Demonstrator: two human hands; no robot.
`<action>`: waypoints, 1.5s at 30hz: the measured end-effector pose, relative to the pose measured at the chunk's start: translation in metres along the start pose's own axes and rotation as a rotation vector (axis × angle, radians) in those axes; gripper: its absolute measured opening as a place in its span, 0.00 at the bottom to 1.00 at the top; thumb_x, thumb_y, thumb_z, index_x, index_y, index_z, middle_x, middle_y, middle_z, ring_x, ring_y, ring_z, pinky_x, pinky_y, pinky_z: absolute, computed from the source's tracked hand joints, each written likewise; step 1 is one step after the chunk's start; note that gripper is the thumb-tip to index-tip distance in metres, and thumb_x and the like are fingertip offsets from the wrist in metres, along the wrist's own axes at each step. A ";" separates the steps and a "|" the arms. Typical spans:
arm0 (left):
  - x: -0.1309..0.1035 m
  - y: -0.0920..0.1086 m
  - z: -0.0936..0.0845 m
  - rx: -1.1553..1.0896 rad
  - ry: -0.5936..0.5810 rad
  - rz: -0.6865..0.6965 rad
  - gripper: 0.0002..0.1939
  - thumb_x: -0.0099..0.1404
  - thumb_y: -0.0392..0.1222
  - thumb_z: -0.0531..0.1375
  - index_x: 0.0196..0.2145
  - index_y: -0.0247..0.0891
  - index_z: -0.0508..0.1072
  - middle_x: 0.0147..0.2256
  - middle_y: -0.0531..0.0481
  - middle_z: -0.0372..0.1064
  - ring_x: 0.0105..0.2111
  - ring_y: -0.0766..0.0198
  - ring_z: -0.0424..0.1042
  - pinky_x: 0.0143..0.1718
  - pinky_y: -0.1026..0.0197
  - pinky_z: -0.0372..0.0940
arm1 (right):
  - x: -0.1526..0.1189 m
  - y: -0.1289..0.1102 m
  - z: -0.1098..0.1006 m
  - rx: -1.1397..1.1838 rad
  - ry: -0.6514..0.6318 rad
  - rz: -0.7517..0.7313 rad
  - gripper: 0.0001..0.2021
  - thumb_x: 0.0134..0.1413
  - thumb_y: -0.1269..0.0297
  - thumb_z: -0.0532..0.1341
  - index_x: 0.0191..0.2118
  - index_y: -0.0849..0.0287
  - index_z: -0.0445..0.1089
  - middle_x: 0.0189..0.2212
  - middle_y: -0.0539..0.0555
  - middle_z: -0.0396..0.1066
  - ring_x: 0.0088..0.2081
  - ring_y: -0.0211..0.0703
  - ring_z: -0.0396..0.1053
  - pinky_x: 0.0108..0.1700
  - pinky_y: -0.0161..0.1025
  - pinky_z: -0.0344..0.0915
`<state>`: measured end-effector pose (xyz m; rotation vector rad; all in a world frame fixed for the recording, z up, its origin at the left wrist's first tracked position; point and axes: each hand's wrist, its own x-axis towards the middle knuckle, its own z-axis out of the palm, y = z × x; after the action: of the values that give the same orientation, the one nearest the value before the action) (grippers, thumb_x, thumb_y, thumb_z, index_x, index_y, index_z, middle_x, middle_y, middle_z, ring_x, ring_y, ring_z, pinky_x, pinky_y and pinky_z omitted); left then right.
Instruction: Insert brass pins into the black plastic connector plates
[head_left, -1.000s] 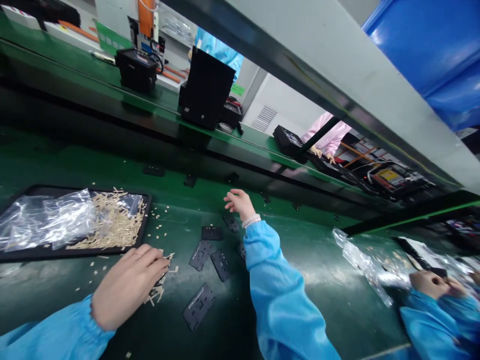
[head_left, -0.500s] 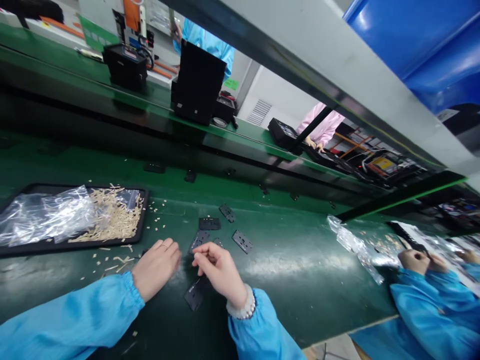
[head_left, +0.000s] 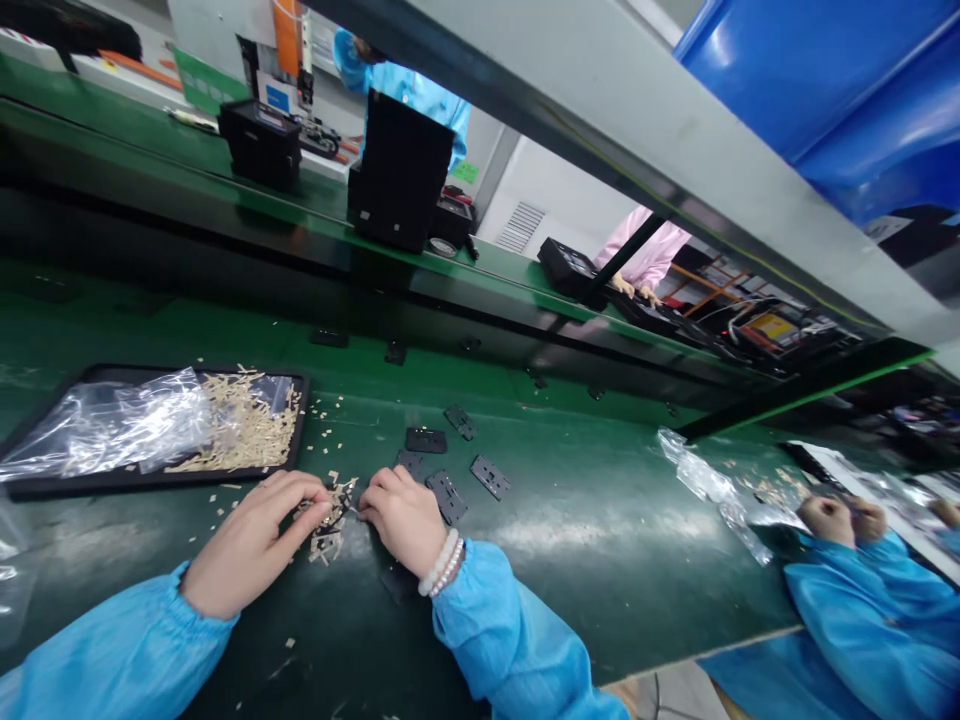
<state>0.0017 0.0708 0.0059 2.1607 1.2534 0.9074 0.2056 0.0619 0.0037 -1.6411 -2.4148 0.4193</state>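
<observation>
Between both hands, left hand (head_left: 251, 540) and right hand (head_left: 401, 515) pinch small tan strips (head_left: 330, 515) on the green table (head_left: 600, 520).

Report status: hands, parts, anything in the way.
Left hand and right hand both on tan strip pile. Black plates beside right hand. Tray left.

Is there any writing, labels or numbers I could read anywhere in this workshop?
None can be read.
Green sign on the far wall: marks too small.
Blue-and-white label on the machine: blurred.
Yellow label on the far bench: blurred.
Black plates by the hands: no print visible.
</observation>
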 end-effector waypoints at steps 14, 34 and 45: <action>-0.016 0.009 -0.005 -0.133 0.011 -0.067 0.16 0.65 0.56 0.56 0.28 0.46 0.75 0.31 0.50 0.77 0.33 0.59 0.76 0.35 0.62 0.71 | -0.005 -0.006 -0.011 -0.176 -0.068 -0.113 0.05 0.66 0.71 0.58 0.42 0.55 0.71 0.36 0.50 0.77 0.40 0.42 0.73 0.39 0.36 0.67; -0.026 0.035 0.013 -0.639 0.306 -0.537 0.22 0.48 0.64 0.66 0.29 0.42 0.82 0.29 0.47 0.82 0.27 0.57 0.80 0.31 0.63 0.75 | -0.027 -0.068 -0.007 0.729 0.466 0.003 0.07 0.64 0.71 0.53 0.41 0.56 0.67 0.34 0.53 0.72 0.32 0.38 0.74 0.35 0.33 0.71; -0.031 0.034 -0.008 -0.408 0.224 -0.414 0.21 0.56 0.63 0.60 0.23 0.43 0.77 0.18 0.53 0.72 0.19 0.62 0.73 0.22 0.66 0.70 | -0.014 -0.067 -0.020 0.890 0.399 0.080 0.08 0.53 0.70 0.62 0.24 0.58 0.69 0.23 0.47 0.66 0.25 0.35 0.64 0.28 0.31 0.63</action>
<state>0.0036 0.0279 0.0251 1.4483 1.4050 1.1258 0.1587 0.0281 0.0455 -1.2391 -1.5159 0.9074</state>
